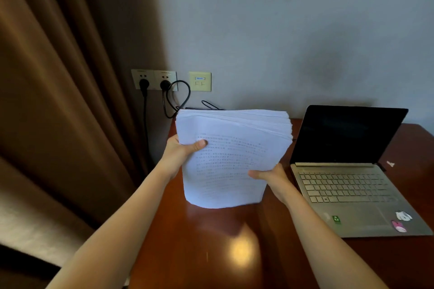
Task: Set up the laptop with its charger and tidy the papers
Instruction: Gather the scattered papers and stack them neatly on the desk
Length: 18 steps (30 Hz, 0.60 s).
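Pinching the stack of papers (227,159) by its 2 side edges with left hand (179,153) and right hand (273,178), upright over the desk (211,246), left of the open laptop (347,185). Loosen slightly, tap the bottom edge down, square the fanned top.

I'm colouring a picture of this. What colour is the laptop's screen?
Black and blank. The laptop's screen shows best in the head view.

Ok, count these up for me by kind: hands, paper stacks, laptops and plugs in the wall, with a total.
Hands: 2, the left hand and the right hand, both gripping the papers
Stack of papers: 1
Laptop: 1, open, screen dark
Black plugs in the wall sockets: 2
Total: 6
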### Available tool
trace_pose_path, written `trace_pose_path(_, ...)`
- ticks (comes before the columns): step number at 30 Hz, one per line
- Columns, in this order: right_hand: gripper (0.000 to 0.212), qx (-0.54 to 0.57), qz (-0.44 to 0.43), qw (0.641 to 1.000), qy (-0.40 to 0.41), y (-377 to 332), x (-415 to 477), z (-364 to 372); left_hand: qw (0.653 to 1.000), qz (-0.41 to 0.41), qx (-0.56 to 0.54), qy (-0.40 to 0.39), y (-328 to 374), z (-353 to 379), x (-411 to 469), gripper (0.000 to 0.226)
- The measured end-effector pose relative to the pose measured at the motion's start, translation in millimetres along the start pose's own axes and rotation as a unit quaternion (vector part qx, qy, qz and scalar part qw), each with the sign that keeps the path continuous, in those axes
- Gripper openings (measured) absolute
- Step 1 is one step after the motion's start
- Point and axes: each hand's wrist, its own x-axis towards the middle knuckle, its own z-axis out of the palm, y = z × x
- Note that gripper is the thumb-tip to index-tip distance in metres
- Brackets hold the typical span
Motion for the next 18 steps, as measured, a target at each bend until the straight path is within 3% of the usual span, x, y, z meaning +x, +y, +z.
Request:
trace_pose_path(5,0.037,0.009,0.015,1.000,0.006,6.3,0.3,0.0,0.998,-0.017,0.062,-0.017,-20.4,7.2,-5.3,0.031)
trace_pose_path(12,0.036,0.007,0.004,1.000,0.018,0.1,3.7,11.8,0.997,-0.016,0.051,0.054,-16.0,1.8,-3.7,0.028)
trace_pose_path(18,0.035,-0.001,0.066,0.997,-0.032,-6.5,14.3,48.4,0.980,-0.114,0.002,0.165,-5.9,-29.9,1.2,0.032)
